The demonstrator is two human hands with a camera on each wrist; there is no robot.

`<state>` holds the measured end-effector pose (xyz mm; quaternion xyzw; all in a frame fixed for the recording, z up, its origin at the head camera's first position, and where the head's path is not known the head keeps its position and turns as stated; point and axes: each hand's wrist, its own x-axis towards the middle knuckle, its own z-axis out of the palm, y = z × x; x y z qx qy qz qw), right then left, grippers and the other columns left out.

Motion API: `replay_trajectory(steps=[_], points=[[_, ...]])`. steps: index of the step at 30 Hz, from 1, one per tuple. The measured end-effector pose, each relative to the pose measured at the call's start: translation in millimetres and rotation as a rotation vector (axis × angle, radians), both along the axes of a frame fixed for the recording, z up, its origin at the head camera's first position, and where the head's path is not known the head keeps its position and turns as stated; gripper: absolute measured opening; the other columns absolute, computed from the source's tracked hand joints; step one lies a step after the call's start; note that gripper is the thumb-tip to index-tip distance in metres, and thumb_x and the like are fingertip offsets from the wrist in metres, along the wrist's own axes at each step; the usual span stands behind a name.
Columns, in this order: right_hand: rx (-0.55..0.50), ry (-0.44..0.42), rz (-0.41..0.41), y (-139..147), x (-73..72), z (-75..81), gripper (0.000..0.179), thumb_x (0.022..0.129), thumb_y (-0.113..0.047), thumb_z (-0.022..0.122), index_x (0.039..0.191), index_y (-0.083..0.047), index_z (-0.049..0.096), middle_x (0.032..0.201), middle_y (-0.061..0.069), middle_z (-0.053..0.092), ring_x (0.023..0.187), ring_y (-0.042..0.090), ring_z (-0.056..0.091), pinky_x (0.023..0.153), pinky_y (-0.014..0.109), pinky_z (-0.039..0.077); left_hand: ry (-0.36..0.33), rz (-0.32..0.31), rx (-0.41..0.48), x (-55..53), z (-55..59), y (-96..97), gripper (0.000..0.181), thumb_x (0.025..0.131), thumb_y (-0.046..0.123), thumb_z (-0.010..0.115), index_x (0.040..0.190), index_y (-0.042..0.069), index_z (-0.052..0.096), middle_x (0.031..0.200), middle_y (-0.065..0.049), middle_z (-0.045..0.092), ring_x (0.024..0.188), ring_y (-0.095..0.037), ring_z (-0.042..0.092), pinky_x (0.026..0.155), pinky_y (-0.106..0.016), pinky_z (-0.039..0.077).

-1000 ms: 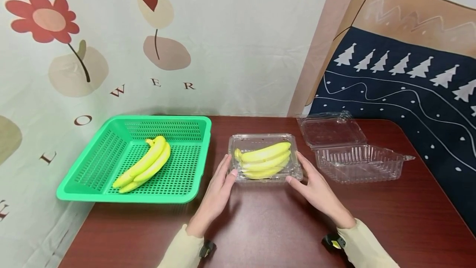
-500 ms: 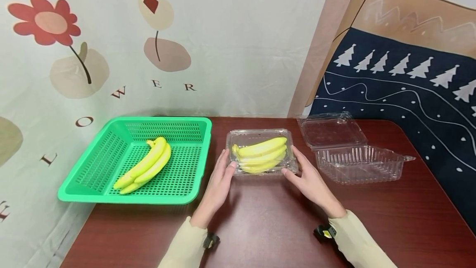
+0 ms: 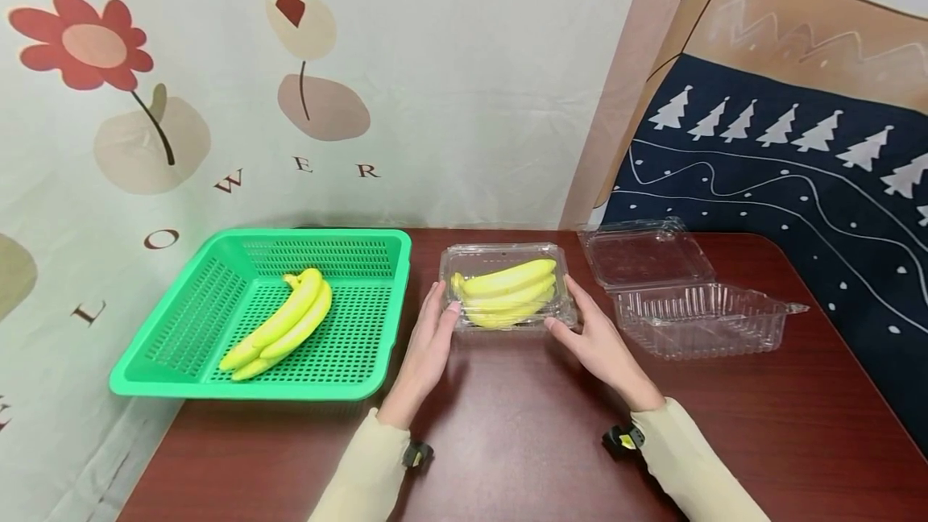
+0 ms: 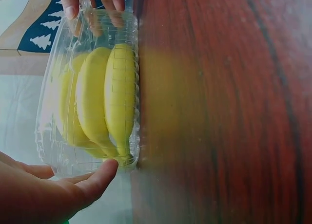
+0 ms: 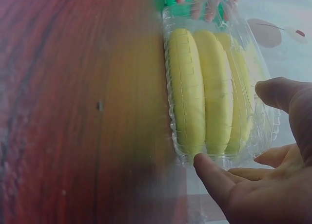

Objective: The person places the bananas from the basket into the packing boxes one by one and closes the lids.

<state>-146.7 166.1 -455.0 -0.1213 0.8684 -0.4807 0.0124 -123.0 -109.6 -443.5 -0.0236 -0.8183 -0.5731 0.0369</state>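
Note:
A closed clear plastic clamshell box [image 3: 500,251] lies on the table with a bunch of yellow bananas [image 3: 507,288] inside. My left hand [image 3: 424,353] touches its left end, fingers along the side wall and thumb at the near corner. At the opposite end my right hand [image 3: 603,349] does the same, its fingers fairly straight. The left wrist view shows the bananas [image 4: 120,92] through the ribbed wall, with left fingertips right at the box's end. In the right wrist view the right thumb and fingers lie against the box [image 5: 214,22].
A green perforated basket [image 3: 397,304] holding another bunch of bananas [image 3: 286,327] stands on the left. To the right lies a second clear clamshell box [image 3: 699,321], lid raised back and nothing inside. Behind the dark red table [image 3: 507,441] hangs a printed cloth [image 3: 471,87].
Both hands have slid the closed box of bananas away from the person and slightly left. The basket and the second box have stayed in place.

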Motion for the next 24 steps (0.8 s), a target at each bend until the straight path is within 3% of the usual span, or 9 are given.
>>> replay_trajectory(steps=[11,24], points=[[0.003,0.023,-0.009,-1.1,0.9,-2.0,0.086,0.099,-0.032,0.070,0.165,-0.004,0.021,0.169,0.019,0.024,0.149,0.040,0.034,0.110,0.058,0.042,-0.008,0.010,-0.037,1.6,-1.4,0.8,0.069,0.109,0.044,0.045,0.165,0.009,0.024,0.173,-0.011,0.014,0.158,-0.028,0.014,0.124,-0.056,0.016],[0.068,0.083,-0.016,-1.0,13.5,2.2,0.085,0.100,-0.037,0.068,0.165,-0.008,0.023,0.172,0.016,0.015,0.155,0.035,0.024,0.120,0.059,0.027,0.076,-0.035,-0.171,17.6,8.0,4.2,0.074,0.107,0.041,0.049,0.167,0.011,0.017,0.174,-0.004,0.003,0.158,-0.027,0.010,0.124,-0.058,0.015]])
